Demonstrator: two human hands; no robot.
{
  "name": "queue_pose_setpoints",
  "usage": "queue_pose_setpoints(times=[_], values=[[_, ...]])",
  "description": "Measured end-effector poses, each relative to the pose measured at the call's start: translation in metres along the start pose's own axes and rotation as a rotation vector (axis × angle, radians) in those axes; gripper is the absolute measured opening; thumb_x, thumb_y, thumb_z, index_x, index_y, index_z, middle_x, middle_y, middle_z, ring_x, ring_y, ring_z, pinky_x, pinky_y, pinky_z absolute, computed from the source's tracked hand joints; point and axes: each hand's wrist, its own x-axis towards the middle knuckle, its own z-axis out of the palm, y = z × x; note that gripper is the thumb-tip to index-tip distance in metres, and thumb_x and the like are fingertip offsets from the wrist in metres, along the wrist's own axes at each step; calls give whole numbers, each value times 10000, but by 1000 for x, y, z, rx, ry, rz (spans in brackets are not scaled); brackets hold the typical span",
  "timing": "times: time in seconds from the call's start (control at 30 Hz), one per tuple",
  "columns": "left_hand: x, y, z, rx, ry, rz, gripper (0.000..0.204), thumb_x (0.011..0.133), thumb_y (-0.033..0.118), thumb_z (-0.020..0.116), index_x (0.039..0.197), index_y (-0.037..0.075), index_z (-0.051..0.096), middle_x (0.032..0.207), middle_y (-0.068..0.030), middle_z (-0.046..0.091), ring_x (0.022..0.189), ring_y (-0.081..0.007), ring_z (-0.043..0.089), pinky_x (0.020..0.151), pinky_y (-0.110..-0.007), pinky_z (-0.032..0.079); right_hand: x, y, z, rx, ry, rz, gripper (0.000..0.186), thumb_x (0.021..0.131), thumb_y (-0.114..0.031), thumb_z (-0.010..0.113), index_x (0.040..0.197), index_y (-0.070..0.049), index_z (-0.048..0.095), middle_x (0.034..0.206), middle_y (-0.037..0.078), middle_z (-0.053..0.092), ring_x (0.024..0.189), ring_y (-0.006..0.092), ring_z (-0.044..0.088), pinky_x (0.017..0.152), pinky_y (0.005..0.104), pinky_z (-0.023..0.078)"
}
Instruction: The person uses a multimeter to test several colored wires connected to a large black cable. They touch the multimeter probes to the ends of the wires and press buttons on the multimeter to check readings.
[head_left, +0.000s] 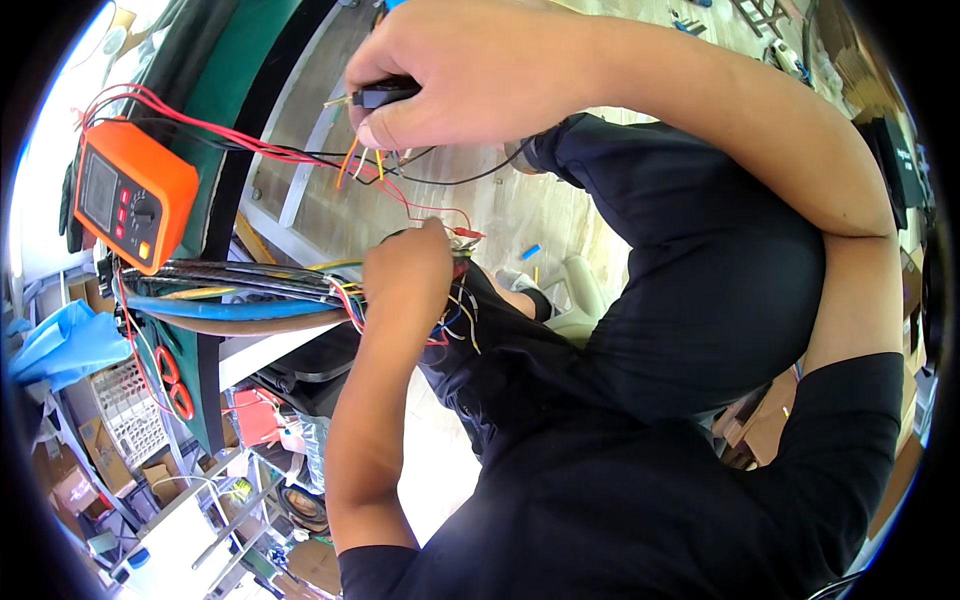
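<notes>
My left hand [410,265] is closed around loose wire ends where a cable bundle [260,285] runs off the table edge. Just beyond its fingertips a small red clip [467,232] sits on a thin red lead. Higher up, my right hand [470,80] grips a black connector [385,95] between thumb and fingers; short yellow, orange and white wires [365,162] stick out near it. Part of that connector is covered by the hand. An orange multimeter [135,195] rests on the table at left, with red and black leads [230,145] running toward my hands.
Red-handled scissors [174,383] lie on the green tabletop [245,105] near its edge. My bent knee in black trousers [720,280] rises at right. A blue bit [530,252] lies on the floor. Blue cloth [65,340] and boxes [105,460] stand at lower left.
</notes>
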Motion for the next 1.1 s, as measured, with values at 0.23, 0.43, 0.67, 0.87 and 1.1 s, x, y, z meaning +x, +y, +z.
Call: queue_pose_setpoints(times=[0.23, 0.43, 0.67, 0.87, 1.1], values=[[11, 5, 22, 89, -128, 32, 139, 861, 135, 541, 906, 33, 624, 850, -153, 694, 802, -320, 698, 679, -424, 551, 0, 6, 3, -97, 119, -69, 376, 836, -280, 545, 917, 75, 639, 739, 203, 607, 680, 320, 609, 682, 401, 500], [15, 11, 19, 72, -156, -48, 169, 860, 114, 565, 935, 36, 695, 948, -144, 718, 858, -296, 713, 730, -391, 561, -5, -3, -4, 33, -57, 130, 381, 853, -286, 536, 917, 79, 621, 722, 200, 593, 669, 322, 598, 683, 410, 499], [36, 15, 20, 128, -309, -23, 222, 886, 137, 539, 956, 68, 738, 1021, -101, 719, 970, -288, 691, 788, -397, 547, -4, 3, -3, -62, -17, 32, 371, 827, -279, 548, 811, 85, 619, 688, 198, 564, 651, 316, 582, 656, 408, 481], [35, 6, 20, 48, -134, -190, 250, 916, 238, 564, 1036, 40, 656, 958, -164, 712, 859, -309, 708, 735, -438, 547, -6, 7, -5, -55, 54, 4, 368, 817, -280, 551, 797, 80, 622, 685, 204, 567, 647, 315, 584, 647, 406, 477], [-34, -4, -21, -548, 623, -227, 285, 993, 264, 508, 949, -14, 554, 705, -126, 660, 572, -220, 634, 532, -360, 477, -12, 3, -11, 139, 53, 121, 332, 836, -272, 592, 887, 45, 678, 697, 142, 632, 640, 262, 616, 656, 349, 501]])
